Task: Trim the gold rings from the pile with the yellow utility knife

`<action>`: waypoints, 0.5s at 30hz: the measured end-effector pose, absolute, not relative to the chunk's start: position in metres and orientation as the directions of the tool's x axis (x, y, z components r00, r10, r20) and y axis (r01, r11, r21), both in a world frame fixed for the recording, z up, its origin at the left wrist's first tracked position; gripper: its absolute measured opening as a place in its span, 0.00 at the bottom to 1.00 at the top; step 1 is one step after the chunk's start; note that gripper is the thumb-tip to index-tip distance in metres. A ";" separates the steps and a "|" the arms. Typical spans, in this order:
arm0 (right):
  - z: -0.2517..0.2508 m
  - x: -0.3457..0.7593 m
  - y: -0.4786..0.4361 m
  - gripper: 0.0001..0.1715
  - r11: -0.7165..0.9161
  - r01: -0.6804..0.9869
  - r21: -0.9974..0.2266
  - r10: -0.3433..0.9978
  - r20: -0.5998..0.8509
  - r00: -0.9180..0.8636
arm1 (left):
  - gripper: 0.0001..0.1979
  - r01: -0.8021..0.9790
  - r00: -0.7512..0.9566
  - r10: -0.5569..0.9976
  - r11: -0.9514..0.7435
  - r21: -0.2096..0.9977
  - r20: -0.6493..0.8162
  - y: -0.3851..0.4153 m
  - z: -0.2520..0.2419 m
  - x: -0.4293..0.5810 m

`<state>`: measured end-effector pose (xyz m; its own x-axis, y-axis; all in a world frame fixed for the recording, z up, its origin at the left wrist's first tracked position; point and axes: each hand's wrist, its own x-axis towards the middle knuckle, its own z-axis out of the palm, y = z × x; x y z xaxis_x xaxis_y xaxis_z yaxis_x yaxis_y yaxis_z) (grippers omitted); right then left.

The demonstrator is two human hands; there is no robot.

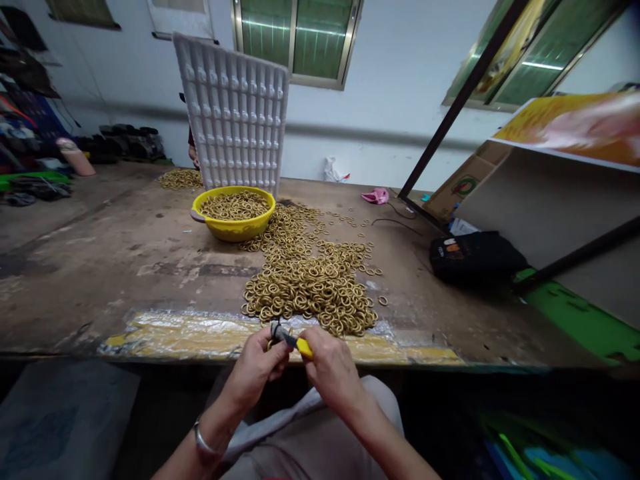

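Brass ring [271,345], pinched in left hand [257,367], steadies against yellow-handled tool [293,341] gripped by right hand [333,370]; ring pile [310,287] at 12 o'clock, reachable.

Long worn wooden worktable [125,267]: heap of small brass-coloured metal rings [310,283] at centre, near the front edge. Round yellow plastic basin [233,230] behind-left of the heap, rings in it. White moulded plastic tray [235,120] upright just behind the basin. Black fabric bag [475,257] right of the heap, well apart. Left hand [257,363] and right hand [333,370] meet before the heap, on a small yellow-handled tool [293,341].
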<state>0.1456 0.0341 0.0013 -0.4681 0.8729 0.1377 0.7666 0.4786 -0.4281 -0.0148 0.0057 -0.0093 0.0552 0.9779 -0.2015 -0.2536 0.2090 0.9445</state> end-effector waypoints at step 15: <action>-0.016 0.174 0.072 0.11 0.223 0.954 -0.198 0.972 -0.023 -0.232 | 0.13 -0.225 0.236 0.966 0.157 0.962 -0.102 -0.009 0.011 -0.024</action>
<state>0.1744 0.0719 -0.0164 -0.2323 0.9724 -0.0227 0.9545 0.2234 -0.1976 -0.0241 -0.0093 0.0107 0.2359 0.9664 -0.1021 -0.2253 0.1566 0.9616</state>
